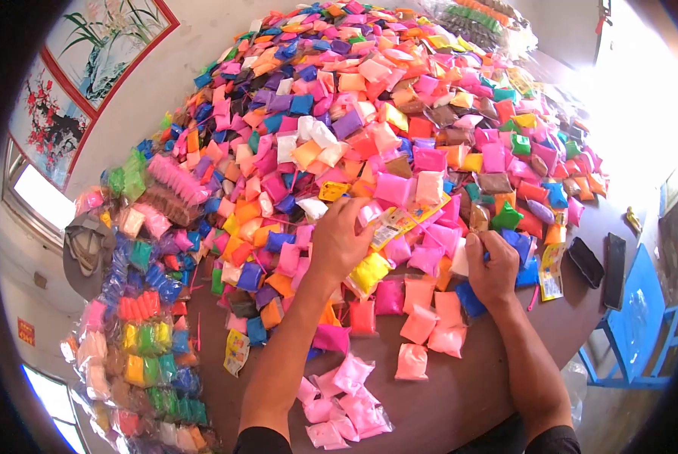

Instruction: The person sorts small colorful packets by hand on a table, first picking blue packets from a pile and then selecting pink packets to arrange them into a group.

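Note:
A big heap of small, soft packets in many colours [430,159] rises in front of me. At its near side, my left hand [342,236] is closed with its fingertips on a pale pink packet [369,213]. A yellow printed strip [403,221] and a bright yellow packet [371,271] lie just right of that hand. My right hand [493,265] is curled into a loose fist at the heap's front right. A tan packet [479,218] and a whitish packet [460,257] touch or border its fingers; what it grips is hidden.
Pale pink packets [346,405] form a small pile on the brown table [267,363]. Coral packets [422,325] lie between my forearms. Bagged packet bundles [146,337] line the left. A black tray [585,262], a dark phone-like slab [614,270] and a blue chair [632,314] are at right.

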Tool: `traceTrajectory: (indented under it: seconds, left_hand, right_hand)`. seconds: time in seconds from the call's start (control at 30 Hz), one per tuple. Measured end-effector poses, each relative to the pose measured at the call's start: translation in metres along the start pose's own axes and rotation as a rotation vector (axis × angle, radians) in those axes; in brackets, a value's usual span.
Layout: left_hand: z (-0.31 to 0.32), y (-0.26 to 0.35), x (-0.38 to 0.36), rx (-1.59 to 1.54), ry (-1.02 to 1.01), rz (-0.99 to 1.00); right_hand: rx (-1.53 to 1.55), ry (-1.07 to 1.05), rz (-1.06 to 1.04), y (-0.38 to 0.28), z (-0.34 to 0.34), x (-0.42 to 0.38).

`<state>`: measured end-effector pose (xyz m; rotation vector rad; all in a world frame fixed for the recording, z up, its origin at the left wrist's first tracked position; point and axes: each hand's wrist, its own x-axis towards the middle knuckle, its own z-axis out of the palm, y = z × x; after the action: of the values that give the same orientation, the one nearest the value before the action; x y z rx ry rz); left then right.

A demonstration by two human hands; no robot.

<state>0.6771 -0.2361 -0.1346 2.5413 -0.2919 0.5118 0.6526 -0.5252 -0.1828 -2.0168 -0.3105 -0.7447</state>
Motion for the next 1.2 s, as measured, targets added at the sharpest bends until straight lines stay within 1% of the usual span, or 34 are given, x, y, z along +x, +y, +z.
traceTrajectory:
  seconds: [0.1, 0.2, 0.23, 0.33, 0.37, 0.47, 0.57, 0.67, 0.77, 0.87, 0.97, 1.07, 1.17, 1.2]
  left_hand:
    - [0.000, 0.012, -0.006, 0.037, 0.014, 0.193]
    - [-0.005, 0.023, -0.012, 0.077, -0.098, 0.262]
    - [-0.009, 0.025, -0.013, 0.024, -0.138, 0.211]
    - [-0.018, 0.002, -0.005, -0.086, -0.090, 0.214]
    - [-0.024, -0.003, 0.000, -0.123, -0.063, 0.088]
    - [-0.026, -0.061, 0.016, 0.179, 0.068, -0.133]
    - [-0.018, -0.089, 0.027, 0.297, 0.133, -0.076]
    - [-0.004, -0.083, 0.031, 0.166, 0.126, -0.106]
    - [-0.009, -0.071, 0.036, -0.035, -0.028, -0.347]
    - [-0.020, -0.058, 0.033, 0.025, -0.118, -0.271]
    - [-0.029, -0.060, 0.020, -0.095, -0.067, -0.096]
    - [-0.043, -0.057, 0.009, -0.141, -0.018, -0.036]
    - [-0.056, -0.057, -0.001, -0.157, -0.033, -0.095]
    - [-0.060, -0.059, -0.005, -0.181, -0.053, -0.148]
  right_hand:
    - [-0.004, 0.007, -0.001, -0.001, 0.001, 0.000]
    - [-0.008, 0.007, 0.007, -0.001, 0.001, 0.000]
    - [-0.006, 0.005, 0.011, -0.001, 0.001, 0.000]
    - [-0.006, -0.006, 0.021, 0.000, 0.001, 0.000]
    - [-0.009, -0.011, 0.027, 0.000, 0.000, 0.000]
    - [0.002, 0.003, 0.014, -0.001, 0.000, 0.000]
    - [0.016, 0.016, 0.005, -0.002, 0.001, 0.001]
    - [0.021, 0.005, 0.015, -0.005, -0.001, 0.002]
    - [0.020, 0.003, 0.016, -0.005, -0.001, 0.002]
    - [0.008, 0.008, 0.001, -0.002, 0.000, 0.002]
    - [-0.012, -0.001, 0.005, -0.003, -0.001, 0.002]
    - [-0.002, 0.010, 0.007, -0.002, 0.001, 0.001]
    - [0.004, 0.014, 0.012, -0.002, 0.001, 0.001]
    - [-0.004, 0.007, 0.014, -0.001, 0.001, 0.001]
